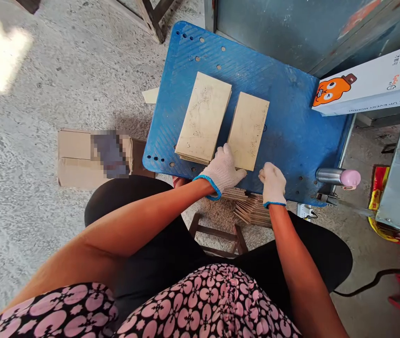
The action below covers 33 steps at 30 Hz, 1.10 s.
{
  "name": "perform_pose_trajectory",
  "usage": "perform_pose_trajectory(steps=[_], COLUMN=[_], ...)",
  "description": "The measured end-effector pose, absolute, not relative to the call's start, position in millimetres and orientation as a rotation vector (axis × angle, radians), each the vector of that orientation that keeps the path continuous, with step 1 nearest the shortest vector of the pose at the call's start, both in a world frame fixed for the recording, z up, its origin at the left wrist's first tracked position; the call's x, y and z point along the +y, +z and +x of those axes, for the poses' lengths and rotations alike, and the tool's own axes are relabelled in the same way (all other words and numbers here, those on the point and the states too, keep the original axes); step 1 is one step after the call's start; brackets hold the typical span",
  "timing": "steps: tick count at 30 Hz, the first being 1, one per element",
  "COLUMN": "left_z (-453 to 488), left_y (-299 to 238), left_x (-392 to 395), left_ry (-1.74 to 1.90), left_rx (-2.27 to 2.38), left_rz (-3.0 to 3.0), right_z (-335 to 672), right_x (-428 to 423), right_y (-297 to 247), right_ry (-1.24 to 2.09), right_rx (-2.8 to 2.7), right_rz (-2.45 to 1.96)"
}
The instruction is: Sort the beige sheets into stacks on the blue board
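Observation:
Two stacks of thin beige rectangular boards lie side by side on a blue plastic tabletop: a left stack (205, 117) and a right stack (249, 129). Both my hands wear white knit gloves with blue cuffs. My left hand (225, 170) grips the near left corner of the right stack, its fingers along the left side and its thumb at the near edge. Just right of that stack's near end, my right hand (273, 184) is closed with the fingertips curled in. Whatever it may hold is hidden.
More boards (254, 209) are piled below the table edge, between my knees. A metal bottle with a pink lid (350, 178) lies at the right edge, near a white printed box (372, 77). On the floor at left is a cardboard box (75, 159).

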State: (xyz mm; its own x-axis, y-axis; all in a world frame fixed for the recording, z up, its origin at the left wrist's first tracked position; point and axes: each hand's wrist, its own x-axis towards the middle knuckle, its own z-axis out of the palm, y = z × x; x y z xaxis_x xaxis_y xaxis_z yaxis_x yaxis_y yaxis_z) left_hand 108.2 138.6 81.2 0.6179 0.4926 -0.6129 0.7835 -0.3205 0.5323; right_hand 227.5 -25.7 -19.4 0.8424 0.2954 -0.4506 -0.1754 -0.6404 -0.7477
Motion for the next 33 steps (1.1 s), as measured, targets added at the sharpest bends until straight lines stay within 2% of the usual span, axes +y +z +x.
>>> perform_pose_trajectory(steps=[3,7,11,15,26,29,33], left_z=[93.0,88.3,95.9,103.0,104.2,104.9,106.5], left_y=[85.0,88.0,93.4,96.6,98.7,100.6,100.9], left_x=[130.6,129.8,138.1,144.0,145.8,145.7,145.8], left_ry=[-0.447,-0.484,-0.436,-0.387,-0.483,-0.491,-0.494], left_rx=[0.857,0.717,0.696,0.71,0.638,0.623,0.6], left_rz=[2.096,2.173,2.217,2.211,2.25,2.252,2.256], right_z=[198.8,159.8,135.5,126.0,114.9,114.8,113.7], right_x=[-57.5,-72.7,-67.7,-63.4,-73.3,-73.3,-77.2], right_y=[5.5,27.7,30.7,21.4,5.0,7.8,9.5], right_ry=[0.753,0.997,1.114,1.048,0.827,0.871,1.115], right_rx=[-0.205,-0.535,-1.195,-1.502,-1.719,-1.713,-1.713], right_rz=[-2.442,-2.819,-2.904,-2.998,-2.998,-2.977,-2.919])
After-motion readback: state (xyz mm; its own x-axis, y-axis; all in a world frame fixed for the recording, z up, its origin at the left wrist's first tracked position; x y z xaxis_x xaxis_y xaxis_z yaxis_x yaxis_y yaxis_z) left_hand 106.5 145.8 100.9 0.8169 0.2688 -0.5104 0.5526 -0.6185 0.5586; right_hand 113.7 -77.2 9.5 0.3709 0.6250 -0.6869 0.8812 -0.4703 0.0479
